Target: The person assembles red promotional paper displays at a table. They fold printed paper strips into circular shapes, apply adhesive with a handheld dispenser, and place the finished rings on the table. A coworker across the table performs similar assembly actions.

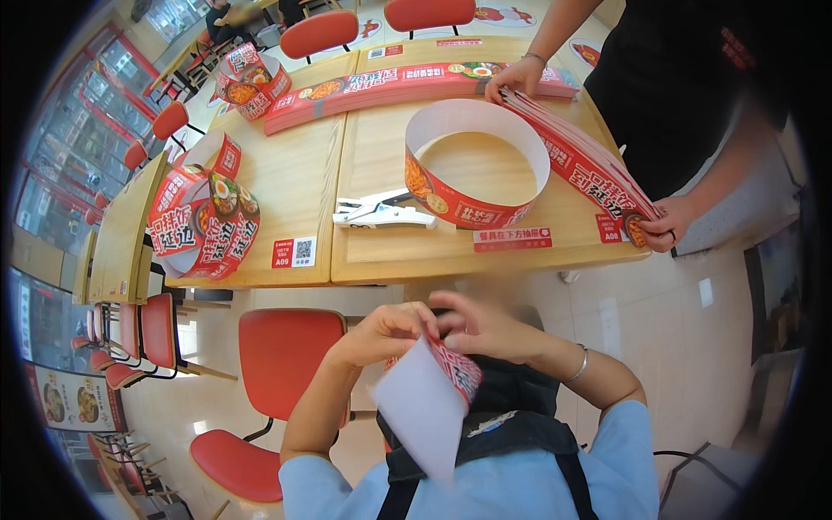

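Observation:
A printed paper strip (423,400), white on one side and red on the other, hangs bent in front of my apron. My left hand (390,334) pinches its upper edge between thumb and fingers. Close beside it, my right hand (490,331) is curled at the same edge, its fingertips slightly blurred and partly hidden. Beyond my hands, on the table, stands a red printed paper ring (477,211), its white inner side showing. To the ring's left lies a white plier-like hand tool (386,211).
Across the wooden table (381,260), a person's hands (672,224) hold a bundle of red strips (582,165). A long stack of flat strips (373,89) lies at the back. More paper rings stand at left (208,217) and far left (251,82). A red chair (282,360) is near me.

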The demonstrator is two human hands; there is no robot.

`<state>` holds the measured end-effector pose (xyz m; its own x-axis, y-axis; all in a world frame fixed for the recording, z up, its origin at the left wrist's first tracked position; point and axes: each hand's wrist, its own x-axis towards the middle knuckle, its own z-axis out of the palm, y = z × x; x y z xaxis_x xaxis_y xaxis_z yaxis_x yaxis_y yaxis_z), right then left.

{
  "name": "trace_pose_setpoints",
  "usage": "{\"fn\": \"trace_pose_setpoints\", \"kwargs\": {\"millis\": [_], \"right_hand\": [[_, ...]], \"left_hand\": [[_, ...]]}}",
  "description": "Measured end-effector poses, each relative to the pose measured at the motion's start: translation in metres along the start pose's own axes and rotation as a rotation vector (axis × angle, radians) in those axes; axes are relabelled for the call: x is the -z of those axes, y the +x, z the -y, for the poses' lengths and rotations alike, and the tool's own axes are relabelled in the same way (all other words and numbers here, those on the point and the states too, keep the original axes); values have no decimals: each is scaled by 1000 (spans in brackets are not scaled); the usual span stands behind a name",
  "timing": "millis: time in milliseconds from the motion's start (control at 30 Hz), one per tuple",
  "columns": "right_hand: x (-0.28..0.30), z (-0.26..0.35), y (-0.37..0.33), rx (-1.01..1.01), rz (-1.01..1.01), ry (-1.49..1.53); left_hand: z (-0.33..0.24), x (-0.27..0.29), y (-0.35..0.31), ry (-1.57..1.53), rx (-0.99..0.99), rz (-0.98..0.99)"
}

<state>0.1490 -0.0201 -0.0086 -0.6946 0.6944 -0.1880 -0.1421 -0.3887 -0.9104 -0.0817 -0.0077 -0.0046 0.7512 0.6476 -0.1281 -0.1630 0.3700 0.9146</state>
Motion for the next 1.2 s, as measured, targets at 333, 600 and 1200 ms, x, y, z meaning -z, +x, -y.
{"fn": "trace_pose_setpoints", "kwargs": {"millis": [333,600,1200], "right_hand": [[57,20,-11,301,-283,-716],[57,41,-2,78,107,-777],[18,63,24,76,460,-956]], "left_hand": [[-28,43,-75,424,285,-22],[-30,43,-82,493,364,38],[-9,-18,-14,729,-76,-269]]}}
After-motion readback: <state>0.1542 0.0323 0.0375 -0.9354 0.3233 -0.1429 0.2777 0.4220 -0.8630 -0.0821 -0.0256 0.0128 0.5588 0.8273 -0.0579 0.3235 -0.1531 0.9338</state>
